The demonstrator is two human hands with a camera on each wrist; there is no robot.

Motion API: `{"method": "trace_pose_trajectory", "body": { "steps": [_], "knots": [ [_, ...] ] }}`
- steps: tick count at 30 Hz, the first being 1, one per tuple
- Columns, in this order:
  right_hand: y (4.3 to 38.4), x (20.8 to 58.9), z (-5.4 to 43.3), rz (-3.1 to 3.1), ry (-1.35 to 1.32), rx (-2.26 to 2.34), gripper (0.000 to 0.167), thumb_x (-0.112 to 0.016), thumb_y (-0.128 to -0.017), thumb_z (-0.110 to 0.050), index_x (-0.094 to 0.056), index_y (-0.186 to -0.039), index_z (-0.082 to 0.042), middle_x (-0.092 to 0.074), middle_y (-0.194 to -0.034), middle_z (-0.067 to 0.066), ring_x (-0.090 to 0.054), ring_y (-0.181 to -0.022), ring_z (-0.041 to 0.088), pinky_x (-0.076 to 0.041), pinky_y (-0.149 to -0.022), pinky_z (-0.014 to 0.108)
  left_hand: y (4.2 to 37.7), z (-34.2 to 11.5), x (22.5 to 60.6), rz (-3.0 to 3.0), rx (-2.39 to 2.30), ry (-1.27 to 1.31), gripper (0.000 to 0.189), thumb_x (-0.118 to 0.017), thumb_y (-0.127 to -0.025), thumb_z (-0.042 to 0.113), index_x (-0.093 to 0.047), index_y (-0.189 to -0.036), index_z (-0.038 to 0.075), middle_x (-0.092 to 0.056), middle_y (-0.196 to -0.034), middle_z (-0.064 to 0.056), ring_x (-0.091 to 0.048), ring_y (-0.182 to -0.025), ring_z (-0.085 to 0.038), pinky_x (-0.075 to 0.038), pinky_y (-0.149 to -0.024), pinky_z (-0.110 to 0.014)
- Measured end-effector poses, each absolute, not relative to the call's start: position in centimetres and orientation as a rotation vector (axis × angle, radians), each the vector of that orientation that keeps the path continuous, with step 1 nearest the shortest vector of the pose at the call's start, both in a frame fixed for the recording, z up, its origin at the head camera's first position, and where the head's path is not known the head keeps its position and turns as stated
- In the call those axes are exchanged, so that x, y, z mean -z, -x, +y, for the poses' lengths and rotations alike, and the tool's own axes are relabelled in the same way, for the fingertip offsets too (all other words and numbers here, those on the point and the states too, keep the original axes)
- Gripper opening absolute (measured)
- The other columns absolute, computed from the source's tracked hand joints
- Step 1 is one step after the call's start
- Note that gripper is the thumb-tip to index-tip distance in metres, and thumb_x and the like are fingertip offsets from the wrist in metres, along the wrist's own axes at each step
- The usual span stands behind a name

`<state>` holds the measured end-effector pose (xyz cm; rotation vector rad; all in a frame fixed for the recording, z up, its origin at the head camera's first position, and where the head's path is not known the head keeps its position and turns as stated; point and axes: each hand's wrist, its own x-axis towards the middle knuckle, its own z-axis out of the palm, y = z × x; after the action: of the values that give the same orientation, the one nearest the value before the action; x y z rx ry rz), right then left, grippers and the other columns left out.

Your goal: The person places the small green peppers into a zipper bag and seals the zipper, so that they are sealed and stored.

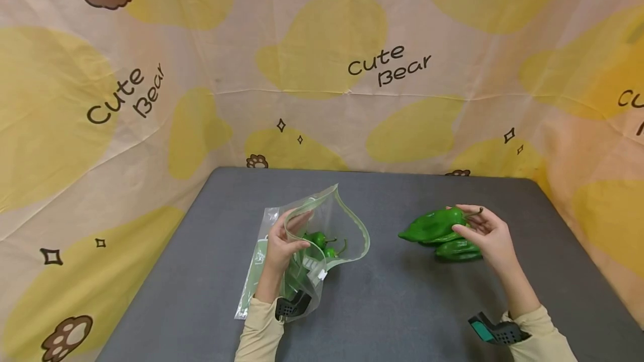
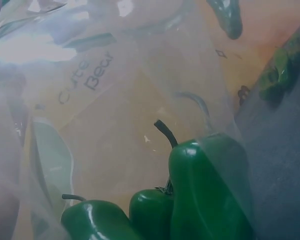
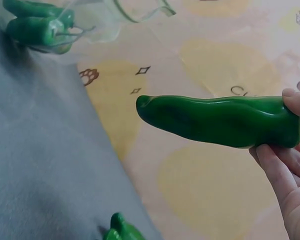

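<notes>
My left hand (image 1: 282,247) grips the left side of the mouth of a clear zip bag (image 1: 363,230) with a green rim, which stands open. Inside the bag lie several green peppers (image 2: 205,190) with their stems up, seen through hazy plastic in the left wrist view. Over the right part of the table, my right hand (image 1: 490,236) pinches another green pepper (image 3: 220,120) near its stem end, thumb against fingers. Its tip points left, toward the bag. Below it, more green peppers (image 1: 459,251) rest on the table, partly hidden by the held one and the hand.
A flat plastic bag or sheet with a green panel (image 1: 251,278) lies under the left forearm. The grey table (image 1: 372,306) ends at a printed cloth backdrop (image 1: 322,71) behind and at both sides. A white zip slider (image 1: 322,275) hangs at the bag's near rim.
</notes>
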<state>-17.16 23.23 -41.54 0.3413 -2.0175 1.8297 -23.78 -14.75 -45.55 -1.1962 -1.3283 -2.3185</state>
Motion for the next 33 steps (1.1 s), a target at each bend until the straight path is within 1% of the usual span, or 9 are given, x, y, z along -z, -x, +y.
{"method": "trace_pose_trajectory", "body": {
  "steps": [3, 8, 11, 16, 19, 25, 30, 33],
  "knots": [
    [17.4, 41.1, 23.0, -1.988, -0.398, -1.852, 0.038, -0.058, -0.077, 0.018, -0.056, -0.112, 0.007, -0.062, -0.104, -0.006, -0.053, -0.1, 0.007, -0.042, -0.082, 0.015, 23.7, -14.7, 45.4, -1.314, 2.33, 1.191, 0.058, -0.074, -0.069, 0.007, -0.051, -0.121, 0.003, -0.056, -0.116, -0.011, -0.051, -0.11, -0.023, -0.033, -0.097, -0.03],
    [17.5, 40.7, 22.7, -1.949, -0.448, -1.898, 0.038, -0.058, -0.077, 0.018, -0.06, -0.111, 0.001, -0.062, -0.108, -0.002, -0.053, -0.1, 0.007, -0.041, -0.083, 0.015, 23.7, -14.8, 45.3, -1.297, 2.335, 1.192, 0.059, -0.075, -0.068, 0.01, -0.051, -0.121, 0.002, -0.056, -0.116, -0.011, -0.05, -0.111, -0.023, -0.033, -0.097, -0.03],
    [17.6, 40.6, 22.6, -1.956, -0.44, -1.895, 0.039, -0.058, -0.076, 0.018, -0.062, -0.109, -0.003, -0.062, -0.109, 0.0, -0.054, -0.099, 0.008, -0.043, -0.081, 0.015, 23.7, -14.8, 45.2, -1.302, 2.334, 1.182, 0.059, -0.074, -0.067, 0.01, -0.051, -0.121, 0.003, -0.056, -0.116, -0.011, -0.05, -0.11, -0.023, -0.033, -0.097, -0.03],
    [17.9, 40.4, 22.5, -2.023, -0.414, -1.844, 0.039, -0.06, -0.077, 0.016, -0.063, -0.109, -0.005, -0.062, -0.107, -0.003, -0.055, -0.094, 0.007, -0.045, -0.076, 0.014, 23.7, -14.9, 45.1, -1.309, 2.331, 1.183, 0.06, -0.075, -0.067, 0.01, -0.051, -0.122, 0.003, -0.056, -0.117, -0.011, -0.05, -0.111, -0.023, -0.033, -0.097, -0.03],
    [18.1, 40.3, 22.2, -2.029, -0.421, -1.837, 0.039, -0.06, -0.076, 0.016, -0.064, -0.108, -0.006, -0.062, -0.106, -0.003, -0.055, -0.093, 0.007, -0.045, -0.076, 0.014, 23.7, -14.9, 45.2, -1.314, 2.32, 1.189, 0.06, -0.074, -0.068, 0.01, -0.051, -0.122, 0.003, -0.056, -0.117, -0.011, -0.05, -0.111, -0.023, -0.034, -0.096, -0.03],
    [18.3, 39.7, 21.3, -1.953, -0.456, -1.887, 0.038, -0.057, -0.075, 0.021, -0.064, -0.105, -0.002, -0.063, -0.103, 0.0, -0.057, -0.09, 0.009, -0.046, -0.074, 0.016, 23.7, -14.9, 45.2, -1.314, 2.323, 1.18, 0.059, -0.074, -0.068, 0.01, -0.051, -0.121, 0.003, -0.057, -0.116, -0.01, -0.05, -0.11, -0.023, -0.033, -0.097, -0.03],
    [18.5, 39.3, 20.8, -1.923, -0.45, -1.888, 0.037, -0.056, -0.074, 0.023, -0.062, -0.105, 0.004, -0.064, -0.1, -0.002, -0.057, -0.085, 0.007, -0.046, -0.069, 0.015, 23.7, -15.0, 45.2, -1.323, 2.317, 1.167, 0.059, -0.075, -0.067, 0.011, -0.052, -0.121, 0.004, -0.057, -0.116, -0.01, -0.051, -0.11, -0.023, -0.033, -0.097, -0.03],
    [18.5, 39.2, 20.7, -1.9, -0.452, -1.899, 0.037, -0.056, -0.074, 0.023, -0.061, -0.105, 0.005, -0.064, -0.1, -0.002, -0.056, -0.083, 0.007, -0.045, -0.066, 0.014, 23.7, -15.0, 45.2, -1.327, 2.313, 1.168, 0.059, -0.075, -0.067, 0.011, -0.051, -0.121, 0.003, -0.057, -0.116, -0.01, -0.051, -0.11, -0.023, -0.034, -0.096, -0.029]
  ]
}}
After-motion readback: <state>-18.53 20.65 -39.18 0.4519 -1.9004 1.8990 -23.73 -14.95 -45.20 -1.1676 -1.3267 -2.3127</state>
